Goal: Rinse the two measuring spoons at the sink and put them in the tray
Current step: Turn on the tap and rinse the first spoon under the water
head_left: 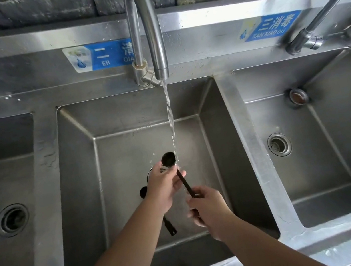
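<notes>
Two blue labels [100, 56] on the steel backsplash, dark stone wall [30, 8] above.

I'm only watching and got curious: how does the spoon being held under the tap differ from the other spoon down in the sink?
The held spoon is lifted at the water stream, gripped by the right hand at its handle and the left hand near its bowl. The second spoon lies untouched on the floor of the middle basin, away from the stream and partly hidden by the left arm. Both are dark with long handles.
</notes>
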Available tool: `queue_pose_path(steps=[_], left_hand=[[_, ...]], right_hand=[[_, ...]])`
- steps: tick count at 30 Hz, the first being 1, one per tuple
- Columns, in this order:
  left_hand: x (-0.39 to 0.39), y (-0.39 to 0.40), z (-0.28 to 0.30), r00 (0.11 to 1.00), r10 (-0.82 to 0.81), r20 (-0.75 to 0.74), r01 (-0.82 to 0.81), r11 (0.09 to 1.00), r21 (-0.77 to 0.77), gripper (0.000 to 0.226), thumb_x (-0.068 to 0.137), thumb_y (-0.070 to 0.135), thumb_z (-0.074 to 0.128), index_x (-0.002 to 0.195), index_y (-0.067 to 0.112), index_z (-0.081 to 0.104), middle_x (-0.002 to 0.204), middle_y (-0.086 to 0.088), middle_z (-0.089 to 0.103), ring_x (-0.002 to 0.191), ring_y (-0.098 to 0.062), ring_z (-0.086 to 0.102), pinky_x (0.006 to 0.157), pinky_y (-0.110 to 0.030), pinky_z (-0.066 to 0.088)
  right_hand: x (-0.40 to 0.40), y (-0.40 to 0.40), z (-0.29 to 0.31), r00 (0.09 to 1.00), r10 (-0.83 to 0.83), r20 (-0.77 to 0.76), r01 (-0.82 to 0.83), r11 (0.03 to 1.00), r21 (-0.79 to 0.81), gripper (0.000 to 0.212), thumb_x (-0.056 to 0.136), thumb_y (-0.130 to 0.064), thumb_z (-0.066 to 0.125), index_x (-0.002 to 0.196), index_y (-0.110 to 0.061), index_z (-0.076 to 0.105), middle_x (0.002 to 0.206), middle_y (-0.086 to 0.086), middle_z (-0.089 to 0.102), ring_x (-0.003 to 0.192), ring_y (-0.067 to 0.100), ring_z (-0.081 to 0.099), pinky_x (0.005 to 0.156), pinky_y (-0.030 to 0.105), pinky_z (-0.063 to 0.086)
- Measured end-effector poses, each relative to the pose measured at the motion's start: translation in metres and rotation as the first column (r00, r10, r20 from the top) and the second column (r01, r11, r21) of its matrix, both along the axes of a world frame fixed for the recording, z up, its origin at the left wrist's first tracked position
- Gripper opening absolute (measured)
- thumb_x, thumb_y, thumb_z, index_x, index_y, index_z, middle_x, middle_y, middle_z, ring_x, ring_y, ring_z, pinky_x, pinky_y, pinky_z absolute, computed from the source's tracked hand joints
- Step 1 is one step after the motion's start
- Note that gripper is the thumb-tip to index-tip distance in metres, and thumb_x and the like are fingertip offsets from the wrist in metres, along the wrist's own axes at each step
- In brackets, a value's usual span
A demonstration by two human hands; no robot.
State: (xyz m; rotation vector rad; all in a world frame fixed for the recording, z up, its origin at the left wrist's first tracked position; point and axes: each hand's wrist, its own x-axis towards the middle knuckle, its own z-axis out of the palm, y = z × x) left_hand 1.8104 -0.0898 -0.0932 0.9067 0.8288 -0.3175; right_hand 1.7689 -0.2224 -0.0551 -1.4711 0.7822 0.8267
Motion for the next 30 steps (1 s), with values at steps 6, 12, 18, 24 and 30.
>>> queue_pose_path(steps=[6,12,18,24,30], left_hand=[[0.016,0.006,0.002,0.996,-0.026,0.09,0.029,0.999,-0.04,0.017,0.094,-0.001,0.05,0.098,0.009,0.063,0.09,-0.009,0.069,0.074,-0.018,0.072,0.063,-0.027,0.058],[0.028,0.015,0.016,0.983,-0.07,0.171,0.079,0.996,-0.048,0.014,0.092,-0.001,0.057,0.091,0.005,0.07,0.079,-0.011,0.071,0.064,-0.019,0.068,0.054,-0.025,0.054],[0.048,0.024,0.036,0.967,-0.133,0.219,0.111,0.988,0.109,0.014,0.088,0.003,0.061,0.097,0.009,0.07,0.078,-0.011,0.065,0.049,-0.013,0.051,0.049,-0.028,0.045],[0.064,0.039,0.055,0.953,-0.03,0.301,-0.014,0.989,0.144,0.024,0.088,-0.004,0.055,0.094,0.015,0.07,0.085,-0.009,0.07,0.055,-0.012,0.059,0.046,-0.023,0.045],[0.035,0.027,0.038,0.988,-0.086,0.129,0.07,0.99,0.125,0.012,0.092,0.005,0.055,0.086,0.01,0.065,0.066,-0.009,0.062,0.044,-0.014,0.052,0.046,-0.028,0.043]], right_hand=[[0.013,0.012,0.003,0.991,-0.122,0.059,0.116,0.989,0.093,0.014,0.09,-0.013,0.057,0.089,-0.015,0.07,0.06,0.002,0.056,0.043,0.013,0.043,0.039,0.024,0.031],[0.052,0.026,0.006,0.947,-0.315,-0.068,0.319,0.889,0.328,0.016,0.093,-0.011,0.05,0.089,-0.007,0.065,0.06,0.005,0.057,0.039,0.011,0.039,0.034,0.019,0.026],[0.095,0.048,0.016,0.938,-0.311,-0.153,0.346,0.826,0.445,0.021,0.091,-0.016,0.05,0.078,-0.011,0.064,0.057,0.003,0.058,0.037,0.009,0.045,0.033,0.015,0.031],[0.121,0.063,0.031,0.972,-0.202,-0.117,0.233,0.816,0.528,0.024,0.09,-0.017,0.05,0.076,-0.007,0.068,0.061,0.003,0.065,0.048,0.012,0.058,0.042,0.018,0.047],[0.086,0.044,0.025,0.975,-0.17,-0.142,0.214,0.887,0.41,0.017,0.092,-0.021,0.058,0.079,-0.015,0.067,0.057,0.0,0.058,0.04,0.01,0.045,0.038,0.017,0.037]])
